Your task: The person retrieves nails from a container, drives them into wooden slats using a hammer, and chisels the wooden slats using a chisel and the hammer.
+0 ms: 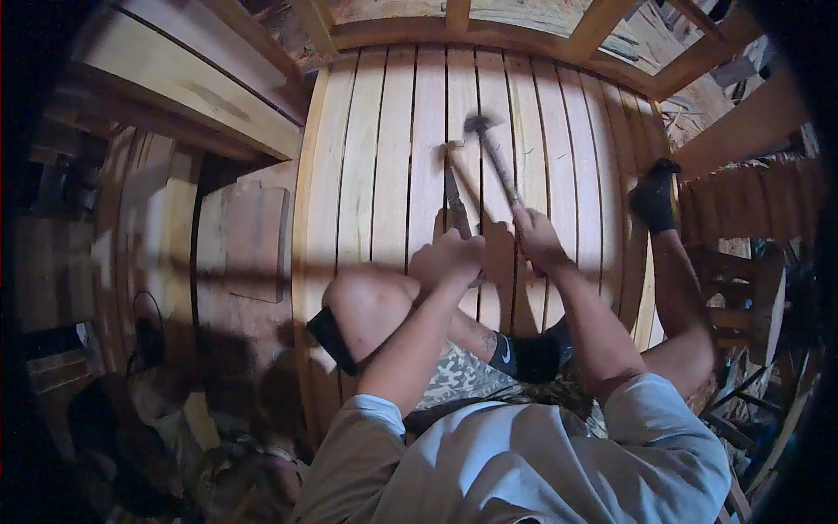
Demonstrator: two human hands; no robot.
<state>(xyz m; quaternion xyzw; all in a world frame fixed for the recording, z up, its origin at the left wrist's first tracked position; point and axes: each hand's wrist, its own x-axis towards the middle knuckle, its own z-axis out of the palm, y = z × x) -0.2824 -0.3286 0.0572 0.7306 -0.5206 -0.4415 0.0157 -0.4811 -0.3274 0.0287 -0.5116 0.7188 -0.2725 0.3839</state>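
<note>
My right hand (539,237) is closed around the handle of a hammer (500,166). The hammer's dark head is blurred and raised over the wooden slats (393,166). Closed too, my left hand (449,260) grips a dark, slim metal tool (454,196) that points away from me. Its far tip meets a small light-brown spot on the slats, left of the hammer head. Whether this tool is a chisel or pliers I cannot make out. Several small dark marks, perhaps nails, show on the slats to the right of the hammer.
I sit on the slatted platform, with my bent knee (371,306) beside my left arm and my other foot (655,199) at the right edge. Wooden rails (515,39) frame the far side. A loose board (253,244) lies at left; wood scraps (742,384) are at right.
</note>
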